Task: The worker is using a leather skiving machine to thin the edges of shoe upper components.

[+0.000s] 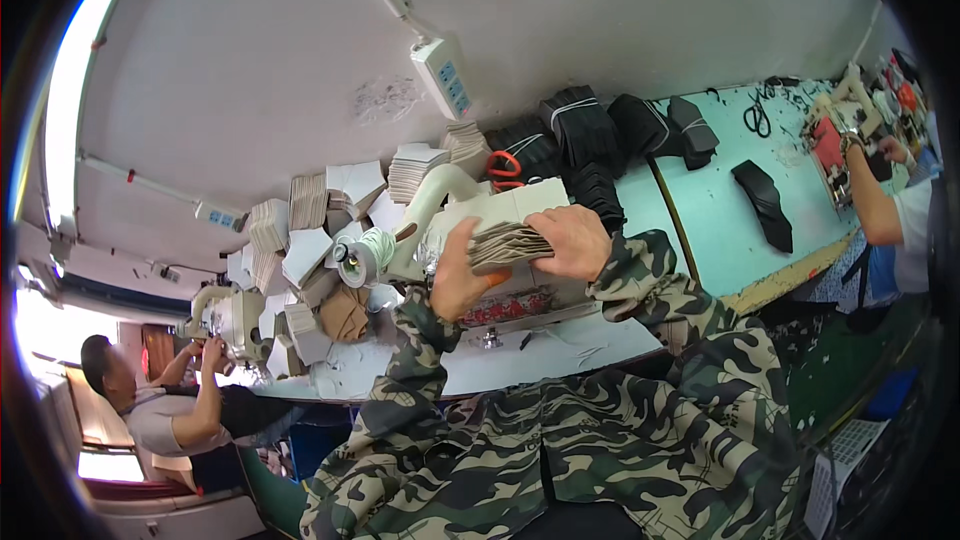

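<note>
Both hands closed on a stack of tan pieces (505,243), held up in front of the cream sewing machine (455,202). Left hand (458,278) wrapped under the stack's left end, fingers hidden behind it; right hand (572,240) clamped over the right end, thumb out of sight. Camouflage sleeves (660,290) covering both forearms. Behind, heaped pale bundles (310,230) and black bundles (580,130), hard to make out. Machine's needle area hidden by the hands. Co-workers cut off at both edges.

Card stack (505,243) between both hands, apparently before the sewing machine (440,195).
</note>
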The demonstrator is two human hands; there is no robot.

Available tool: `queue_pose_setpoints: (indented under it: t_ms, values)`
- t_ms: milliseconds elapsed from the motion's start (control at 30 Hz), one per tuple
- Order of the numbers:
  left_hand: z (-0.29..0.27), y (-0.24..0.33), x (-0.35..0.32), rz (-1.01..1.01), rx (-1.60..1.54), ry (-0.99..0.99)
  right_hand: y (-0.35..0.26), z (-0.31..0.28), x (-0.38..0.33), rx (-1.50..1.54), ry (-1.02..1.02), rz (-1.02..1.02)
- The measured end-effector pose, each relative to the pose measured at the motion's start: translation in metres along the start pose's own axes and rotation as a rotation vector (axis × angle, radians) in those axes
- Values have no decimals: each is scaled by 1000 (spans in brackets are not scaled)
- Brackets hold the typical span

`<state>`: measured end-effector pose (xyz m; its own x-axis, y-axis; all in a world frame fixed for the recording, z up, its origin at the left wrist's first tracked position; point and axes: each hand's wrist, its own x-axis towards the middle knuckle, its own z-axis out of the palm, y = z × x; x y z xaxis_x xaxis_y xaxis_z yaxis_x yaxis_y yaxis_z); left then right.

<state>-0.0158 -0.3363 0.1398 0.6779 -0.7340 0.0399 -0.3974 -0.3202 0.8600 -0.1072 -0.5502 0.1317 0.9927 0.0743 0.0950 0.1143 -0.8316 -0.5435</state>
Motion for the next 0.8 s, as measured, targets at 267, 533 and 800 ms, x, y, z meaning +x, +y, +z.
queue_pose_setpoints:
  t_ms: [267, 533, 800]
  values:
    - [33, -55, 9, -151, -694, 454, -12, 8, 15, -82, 40, 28]
    - [56, -47, 42, -194, -487, 483, -7, 7, 12, -92, 263, 23]
    - [49, -22, 12, -329, -401, 304, -14, 4, -6, -165, 215, 65]
